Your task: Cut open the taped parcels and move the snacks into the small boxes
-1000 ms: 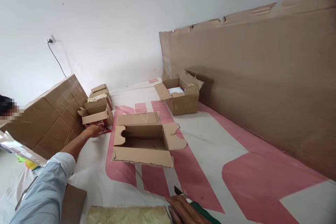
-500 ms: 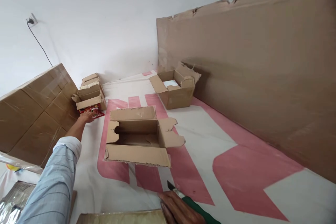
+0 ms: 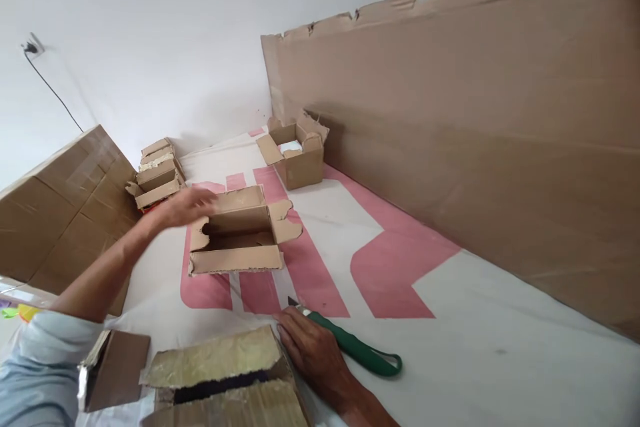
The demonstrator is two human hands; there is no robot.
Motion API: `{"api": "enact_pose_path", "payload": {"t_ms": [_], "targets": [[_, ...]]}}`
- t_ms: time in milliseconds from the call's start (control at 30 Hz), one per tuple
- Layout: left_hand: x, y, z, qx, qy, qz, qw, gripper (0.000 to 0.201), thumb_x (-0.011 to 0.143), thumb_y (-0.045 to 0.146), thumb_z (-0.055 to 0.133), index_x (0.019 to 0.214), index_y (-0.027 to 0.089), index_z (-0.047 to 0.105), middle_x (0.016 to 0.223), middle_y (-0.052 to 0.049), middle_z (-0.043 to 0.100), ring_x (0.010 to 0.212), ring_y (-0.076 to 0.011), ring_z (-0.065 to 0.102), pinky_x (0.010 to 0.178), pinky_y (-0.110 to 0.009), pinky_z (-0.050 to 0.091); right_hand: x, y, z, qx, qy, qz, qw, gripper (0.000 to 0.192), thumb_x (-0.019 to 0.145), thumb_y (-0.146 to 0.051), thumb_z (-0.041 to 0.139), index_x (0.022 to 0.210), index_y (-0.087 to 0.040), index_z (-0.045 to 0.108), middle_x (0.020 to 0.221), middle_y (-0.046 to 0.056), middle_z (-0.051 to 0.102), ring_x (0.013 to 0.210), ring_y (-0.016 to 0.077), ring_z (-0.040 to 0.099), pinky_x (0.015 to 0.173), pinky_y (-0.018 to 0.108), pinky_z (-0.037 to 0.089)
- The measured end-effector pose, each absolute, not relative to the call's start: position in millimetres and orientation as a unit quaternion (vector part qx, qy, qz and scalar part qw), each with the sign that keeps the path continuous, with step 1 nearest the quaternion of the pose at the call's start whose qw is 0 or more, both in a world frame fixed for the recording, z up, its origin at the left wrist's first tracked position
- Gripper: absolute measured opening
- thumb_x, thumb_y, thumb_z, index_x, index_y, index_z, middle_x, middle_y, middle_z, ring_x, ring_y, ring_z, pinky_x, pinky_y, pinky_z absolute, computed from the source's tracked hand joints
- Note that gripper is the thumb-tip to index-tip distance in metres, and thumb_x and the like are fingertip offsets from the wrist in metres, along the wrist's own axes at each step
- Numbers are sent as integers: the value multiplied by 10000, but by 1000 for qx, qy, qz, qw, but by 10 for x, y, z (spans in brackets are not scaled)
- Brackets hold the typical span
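Observation:
My left hand is held over the left rear edge of an open cardboard box. Its fingers stretch to the right, slightly blurred, with nothing in them. My right hand lies low in the middle with its fingers curled together. Along its right side is a green-handled knife, its dark blade pointing away. The handle is largely uncovered by the fingers, and what the fingertips press on is hidden. Beside this hand, nearest me, stands a worn cardboard box with its top flaps parted over a dark gap.
Another open box with something white inside stands further back. Small cartons line up beside a large taped carton on the left. A tall cardboard sheet walls off the right. A pink-and-white cloth covers the surface.
My left hand has left the red packet by the small cartons and moved right to the open box. The view has shifted, showing more of the near box. The knife stays beside my right hand.

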State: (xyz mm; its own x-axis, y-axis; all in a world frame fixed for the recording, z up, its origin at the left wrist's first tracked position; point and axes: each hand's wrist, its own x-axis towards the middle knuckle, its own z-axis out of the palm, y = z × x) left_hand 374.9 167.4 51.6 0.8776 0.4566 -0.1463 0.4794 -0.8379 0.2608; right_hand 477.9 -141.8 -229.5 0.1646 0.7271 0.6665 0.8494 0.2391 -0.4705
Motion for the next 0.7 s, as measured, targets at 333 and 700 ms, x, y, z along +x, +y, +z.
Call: {"api": "enact_pose_path", "payload": {"t_ms": [333,700], "targets": [[3664,723,-194,933,294,-200,-54,222,989,279,617,1152,200,746,1137,-200,788,1118,-381,753,920,-470,577,4771,-1393,-2319,-588,-649,-81,476,291,1068,-152,412,1050,-210,697,916,58,750,765,188,737,657,301,543],[2593,2277,189,811,507,-232,-177,333,1027,402,681,1258,163,685,1262,-99,709,1117,-249,704,978,-476,600,4756,-1406,-2222,-607,-653,-51,451,271,1074,-153,410,996,-214,662,853,33,697,736,182,686,651,298,477]]}}
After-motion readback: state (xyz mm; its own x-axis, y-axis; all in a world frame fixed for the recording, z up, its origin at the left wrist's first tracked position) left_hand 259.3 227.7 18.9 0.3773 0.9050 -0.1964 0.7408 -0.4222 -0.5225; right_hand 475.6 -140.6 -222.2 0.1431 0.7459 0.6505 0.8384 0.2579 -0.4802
